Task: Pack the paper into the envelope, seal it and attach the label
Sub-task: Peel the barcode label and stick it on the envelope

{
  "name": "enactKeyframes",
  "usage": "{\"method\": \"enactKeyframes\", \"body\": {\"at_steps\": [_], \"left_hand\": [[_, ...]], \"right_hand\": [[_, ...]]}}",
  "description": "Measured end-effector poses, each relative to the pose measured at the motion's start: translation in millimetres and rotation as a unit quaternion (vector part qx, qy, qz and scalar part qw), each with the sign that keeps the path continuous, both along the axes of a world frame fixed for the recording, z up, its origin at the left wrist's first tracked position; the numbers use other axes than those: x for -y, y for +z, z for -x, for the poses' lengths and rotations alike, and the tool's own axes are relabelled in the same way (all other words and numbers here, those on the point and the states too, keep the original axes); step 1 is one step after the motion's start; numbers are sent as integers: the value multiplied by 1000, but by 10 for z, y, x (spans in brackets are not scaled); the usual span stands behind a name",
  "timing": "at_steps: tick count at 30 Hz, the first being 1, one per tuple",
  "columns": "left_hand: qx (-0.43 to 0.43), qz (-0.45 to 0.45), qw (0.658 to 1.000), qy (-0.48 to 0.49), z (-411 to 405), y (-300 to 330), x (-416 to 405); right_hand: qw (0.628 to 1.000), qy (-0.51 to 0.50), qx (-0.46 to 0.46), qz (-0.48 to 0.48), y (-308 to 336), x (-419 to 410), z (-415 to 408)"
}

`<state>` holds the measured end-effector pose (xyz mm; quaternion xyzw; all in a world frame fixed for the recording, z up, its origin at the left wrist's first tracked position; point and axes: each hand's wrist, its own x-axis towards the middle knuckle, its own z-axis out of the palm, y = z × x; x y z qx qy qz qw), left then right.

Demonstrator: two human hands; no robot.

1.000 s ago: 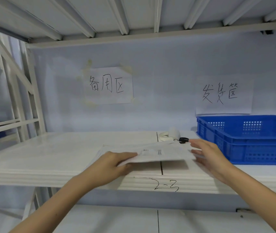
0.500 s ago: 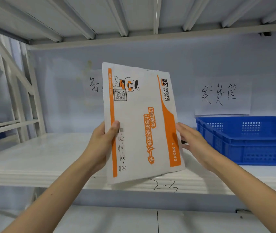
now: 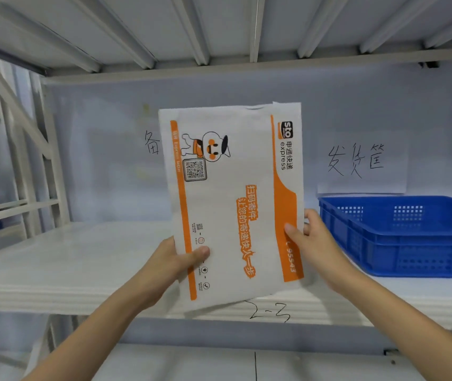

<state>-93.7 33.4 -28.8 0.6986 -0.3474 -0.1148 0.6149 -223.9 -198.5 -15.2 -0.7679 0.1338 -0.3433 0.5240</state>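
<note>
A white and orange express envelope (image 3: pixel 233 204) stands upright in the air in front of me, printed side facing me, above the white shelf (image 3: pixel 68 259). My left hand (image 3: pixel 176 259) pinches its lower left edge with the thumb on the front. My right hand (image 3: pixel 311 242) grips its lower right edge, thumb on the orange stripe. At the top right a white edge sticks up slightly past the envelope's top; whether it is the flap or a sheet of paper I cannot tell. The envelope hides the tape roll and whatever lies behind it on the shelf.
A blue plastic crate (image 3: pixel 401 237) sits on the shelf to the right, close to my right hand. Handwritten paper signs (image 3: pixel 357 166) hang on the back wall. Metal shelf beams run overhead, and a rack frame (image 3: pixel 27 160) stands at the left.
The envelope went from lying flat on the shelf to being held upright in both hands. Since half a second ago it has shifted slightly right and straightened, with my right thumb now on its front.
</note>
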Motion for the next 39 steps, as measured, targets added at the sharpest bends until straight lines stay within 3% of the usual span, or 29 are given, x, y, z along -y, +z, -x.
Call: {"method": "enactKeyframes", "body": {"at_steps": [3,9,14,18,24,27,31,33,39], "left_hand": [[-16,-15,1000,-12,21,-110,32],[-2,42,999,16,1,-13,93],[-95,41,994,-46,5,-158,96],[-1,-38,999,-35,23,-225,120],[8,-32,997,-70,-5,-135,68],[-25,-42,990,-132,18,-105,46],[-70,120,980,-141,-19,115,22],[-86,156,978,-112,-75,263,2],[-64,6,994,-86,-119,388,78]], "right_hand": [[1000,-16,-7,5,-30,11,-4],[999,-22,36,24,142,6,44],[999,-27,35,10,-18,47,81],[999,-42,33,-2,-58,100,76],[996,6,53,-66,161,221,159],[996,38,24,-81,247,293,227],[992,84,-69,-69,312,419,363],[986,106,-122,-48,349,477,438],[976,83,-199,35,527,621,748]]}}
